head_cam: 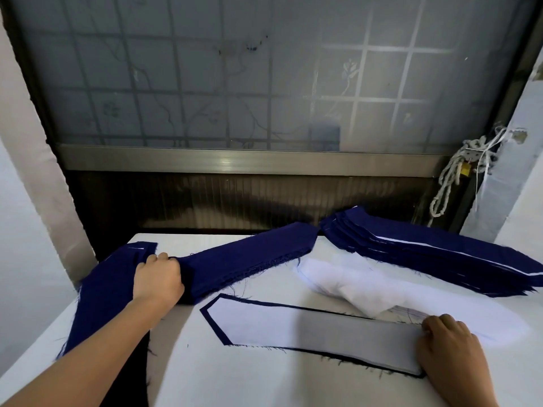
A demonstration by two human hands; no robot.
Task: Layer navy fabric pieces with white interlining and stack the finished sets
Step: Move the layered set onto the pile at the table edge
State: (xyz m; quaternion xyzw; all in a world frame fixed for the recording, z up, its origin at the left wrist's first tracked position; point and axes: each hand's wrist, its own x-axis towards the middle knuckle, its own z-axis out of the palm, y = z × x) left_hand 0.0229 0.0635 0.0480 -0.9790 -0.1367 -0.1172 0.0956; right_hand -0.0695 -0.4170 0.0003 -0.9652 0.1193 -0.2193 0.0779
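A thick pile of navy fabric pieces (235, 262) lies across the left and back of the white table (264, 377). My left hand (157, 279) grips the pile near its middle, fingers curled into the cloth. In front lies one layered set (308, 327): white interlining on a navy piece, with a thin navy edge showing around it. My right hand (449, 351) holds this set's right end, fingers curled at its edge. A loose heap of white interlining (367, 286) sits behind the set. The stack of finished sets (426, 254) fans out at the back right.
A frosted window with a metal grille (235, 83) and a dark sill stand right behind the table. White cords and a small padlock (464, 168) hang at the right frame. The table's left edge drops off beside my left forearm.
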